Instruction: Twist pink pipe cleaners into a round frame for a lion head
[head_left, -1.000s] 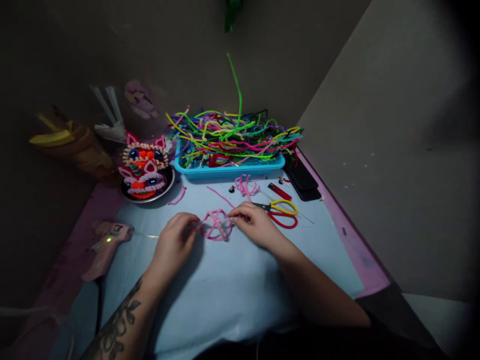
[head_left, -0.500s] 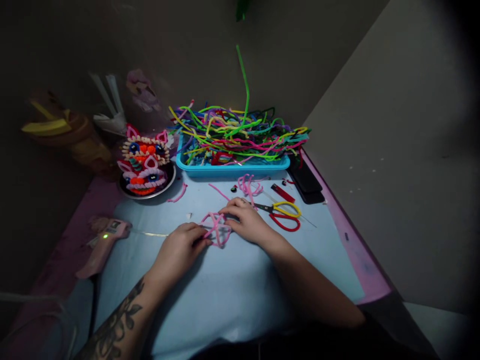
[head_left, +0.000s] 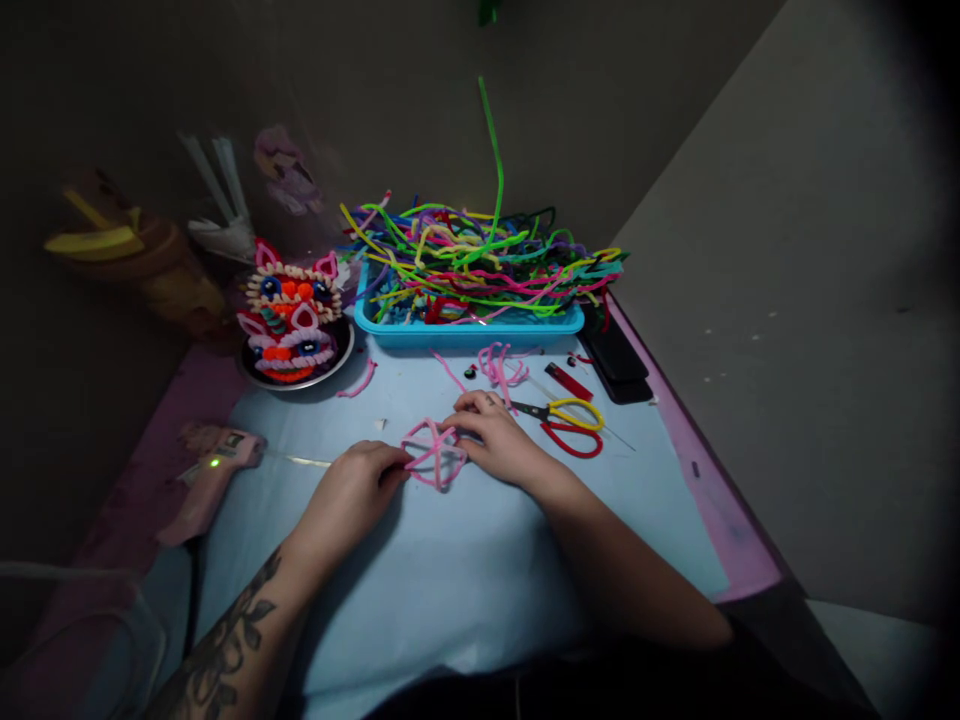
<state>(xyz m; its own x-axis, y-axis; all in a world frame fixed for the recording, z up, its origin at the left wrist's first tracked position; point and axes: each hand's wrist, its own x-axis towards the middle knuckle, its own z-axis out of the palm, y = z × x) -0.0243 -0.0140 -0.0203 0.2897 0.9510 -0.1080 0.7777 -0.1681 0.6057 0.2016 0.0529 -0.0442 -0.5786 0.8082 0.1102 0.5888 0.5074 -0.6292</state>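
A round frame of pink pipe cleaners (head_left: 436, 457), with strands crossing its middle, is between my hands just over the blue table cover. My left hand (head_left: 365, 482) pinches its left edge with thumb and fingertips. On the opposite side, the fingers of my right hand (head_left: 491, 437) close on its upper right edge. Beyond my right hand lie a loose bunch of pink pipe cleaners (head_left: 501, 366) and scissors (head_left: 564, 412) with one yellow and one red handle. A pink glue gun (head_left: 212, 482) with a green light rests to the left.
A blue tray (head_left: 465, 338) heaped with colourful pipe cleaners stands at the back. To its left, a metal bowl (head_left: 330, 372) holds fuzzy animal-like figures (head_left: 292, 320). A red lighter (head_left: 568, 381) and a black phone-like object (head_left: 616, 352) lie at the right, near the wall.
My left fingers have shifted slightly up and left along the pink frame's edge, which now shows more openly. The right hand keeps its place, and the view has moved slightly.
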